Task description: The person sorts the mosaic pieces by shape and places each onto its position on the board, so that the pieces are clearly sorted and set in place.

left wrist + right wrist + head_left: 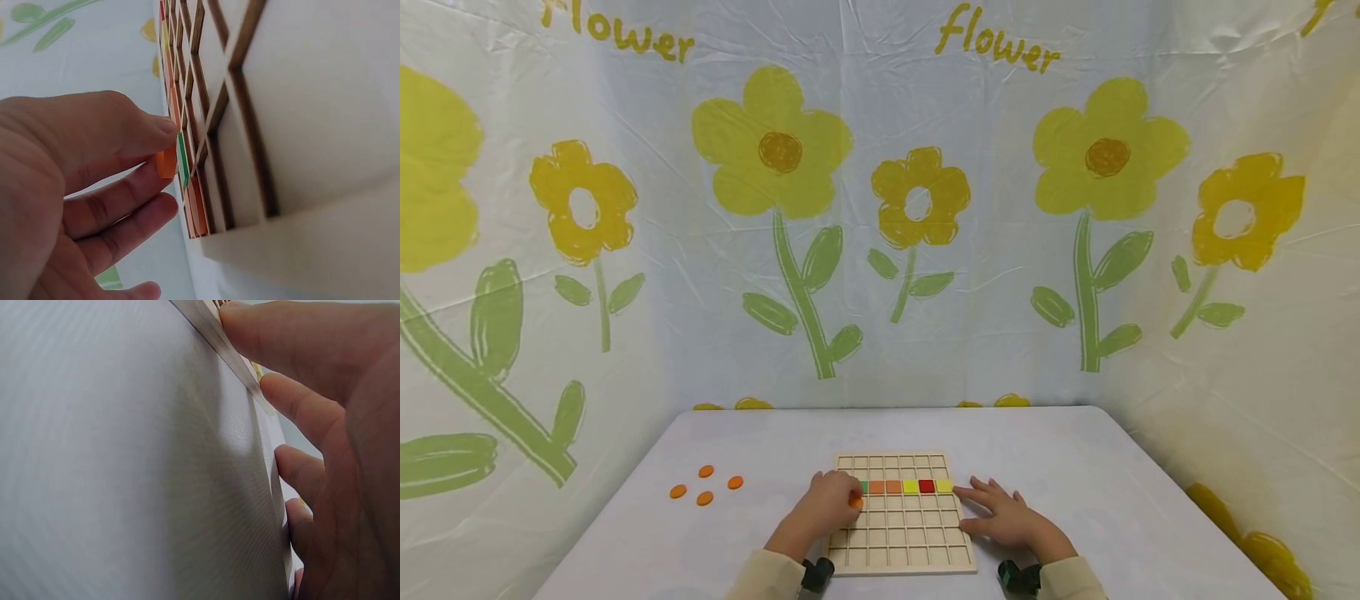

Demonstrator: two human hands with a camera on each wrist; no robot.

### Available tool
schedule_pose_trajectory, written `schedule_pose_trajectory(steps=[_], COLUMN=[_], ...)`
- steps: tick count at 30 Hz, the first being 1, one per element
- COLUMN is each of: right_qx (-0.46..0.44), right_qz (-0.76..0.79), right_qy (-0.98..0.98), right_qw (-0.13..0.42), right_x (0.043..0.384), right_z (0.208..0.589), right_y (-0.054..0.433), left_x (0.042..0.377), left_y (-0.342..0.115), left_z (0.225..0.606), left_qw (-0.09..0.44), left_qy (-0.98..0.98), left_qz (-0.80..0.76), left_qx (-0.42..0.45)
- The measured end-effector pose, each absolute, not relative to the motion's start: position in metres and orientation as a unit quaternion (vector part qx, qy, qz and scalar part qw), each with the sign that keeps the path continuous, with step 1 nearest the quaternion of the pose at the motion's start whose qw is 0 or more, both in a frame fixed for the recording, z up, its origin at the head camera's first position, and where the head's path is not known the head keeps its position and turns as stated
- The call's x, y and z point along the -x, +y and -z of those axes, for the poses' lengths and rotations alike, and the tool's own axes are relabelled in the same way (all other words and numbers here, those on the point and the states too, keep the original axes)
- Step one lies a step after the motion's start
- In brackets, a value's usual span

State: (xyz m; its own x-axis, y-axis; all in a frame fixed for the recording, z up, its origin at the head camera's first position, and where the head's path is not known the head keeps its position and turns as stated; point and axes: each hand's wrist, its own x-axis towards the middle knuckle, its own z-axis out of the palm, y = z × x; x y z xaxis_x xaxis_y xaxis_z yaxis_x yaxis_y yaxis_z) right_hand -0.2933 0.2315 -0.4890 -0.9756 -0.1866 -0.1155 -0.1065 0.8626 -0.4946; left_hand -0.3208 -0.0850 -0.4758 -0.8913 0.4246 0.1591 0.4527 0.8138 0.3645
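A pale wooden grid board (904, 572) lies on the table, with one row of coloured square tiles across it: a green tile (864, 487), two orange ones, a yellow one, a red tile (927, 486) and another yellow. Over the left end of that row, my left hand (827, 504) pinches a small orange disc (166, 164) between thumb and fingers, right beside the green tile in the left wrist view. The fingers of my right hand (1011, 518) are spread, with thumb and index fingertip at the board's right edge.
Several loose orange discs (704, 498) lie on the white table (760, 442) left of the board. A cloth backdrop (895, 350) with printed flowers surrounds the table at the back and sides. Dark wrist cameras (1018, 575) sit at both cuffs.
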Motion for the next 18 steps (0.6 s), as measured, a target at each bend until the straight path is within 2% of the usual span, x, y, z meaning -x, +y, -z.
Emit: schedule_pose_trajectory(steps=[18], right_qx=[0.076], right_qz=[0.250], right_qy=[0.962], right_qw=[0.082], right_x=[0.2926], right_z=[0.4876], right_y=[0.2313], left_x=[0.3222], left_y=[-0.0748], left_z=[0.4743], left_qw=[0.039], left_qy=[-0.961], left_qz=[0.160], left_qx=[0.223])
